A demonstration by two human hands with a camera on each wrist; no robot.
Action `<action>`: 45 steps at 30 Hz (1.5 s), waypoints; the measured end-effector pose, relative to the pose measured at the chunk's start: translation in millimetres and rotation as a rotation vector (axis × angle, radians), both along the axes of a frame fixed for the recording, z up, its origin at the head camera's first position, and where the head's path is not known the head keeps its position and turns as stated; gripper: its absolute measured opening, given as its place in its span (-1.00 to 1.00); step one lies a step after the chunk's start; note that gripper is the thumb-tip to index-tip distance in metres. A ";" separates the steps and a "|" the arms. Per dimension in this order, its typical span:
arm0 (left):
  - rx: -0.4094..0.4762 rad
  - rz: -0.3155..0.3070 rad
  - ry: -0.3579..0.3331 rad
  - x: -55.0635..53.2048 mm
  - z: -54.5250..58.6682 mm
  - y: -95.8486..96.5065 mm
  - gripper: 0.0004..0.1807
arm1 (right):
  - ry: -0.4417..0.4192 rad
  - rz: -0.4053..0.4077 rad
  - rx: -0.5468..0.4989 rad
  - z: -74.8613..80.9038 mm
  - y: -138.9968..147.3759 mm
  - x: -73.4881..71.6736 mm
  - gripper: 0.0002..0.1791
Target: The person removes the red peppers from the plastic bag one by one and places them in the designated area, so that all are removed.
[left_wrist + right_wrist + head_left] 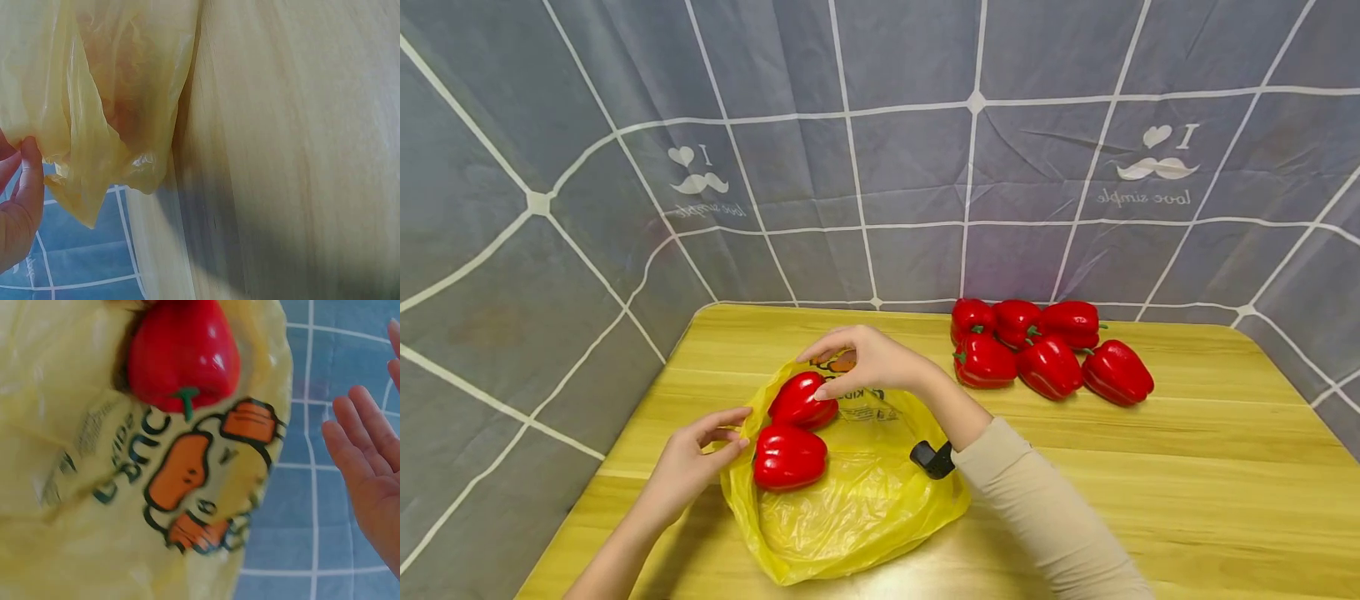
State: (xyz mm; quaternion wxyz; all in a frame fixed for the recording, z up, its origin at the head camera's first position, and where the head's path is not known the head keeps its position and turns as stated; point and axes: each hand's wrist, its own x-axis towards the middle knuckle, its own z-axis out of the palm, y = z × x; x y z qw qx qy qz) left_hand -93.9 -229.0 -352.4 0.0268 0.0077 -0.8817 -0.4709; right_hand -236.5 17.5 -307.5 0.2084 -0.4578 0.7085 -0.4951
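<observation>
A yellow plastic bag point(865, 500) lies spread with its mouth facing up on the table. Inside its left part are two red bell peppers, one nearer point(790, 457) and one farther back point(802, 402). My left hand point(688, 454) pinches the bag's left rim between thumb and fingers; in the left wrist view the fingertips point(30, 147) grip the thin plastic. Over the far rim reaches my right hand point(876, 362), its thumb near the farther pepper. The right wrist view shows this hand's fingers extended, apart from the bag, and a pepper point(184, 356) with a green stem.
Several more red bell peppers point(1048, 367) sit grouped at the back right of the wooden table point(1195, 492). A grey curtain point(917, 167) with white lines hangs behind and at both sides. A black device point(931, 458) is on the right wrist.
</observation>
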 end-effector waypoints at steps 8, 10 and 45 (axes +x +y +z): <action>-0.001 0.002 0.003 -2.3 0.7 -0.9 -0.57 | -0.002 0.048 0.040 -15.8 -16.5 9.3 -0.53; -0.008 0.000 0.002 -2.4 0.5 -1.5 -0.57 | 0.016 0.059 0.062 -20.3 -19.9 12.2 -0.53; -0.028 0.024 -0.019 0.5 -2.8 -5.2 -0.57 | 0.260 0.152 0.197 -56.2 -45.7 34.2 -0.52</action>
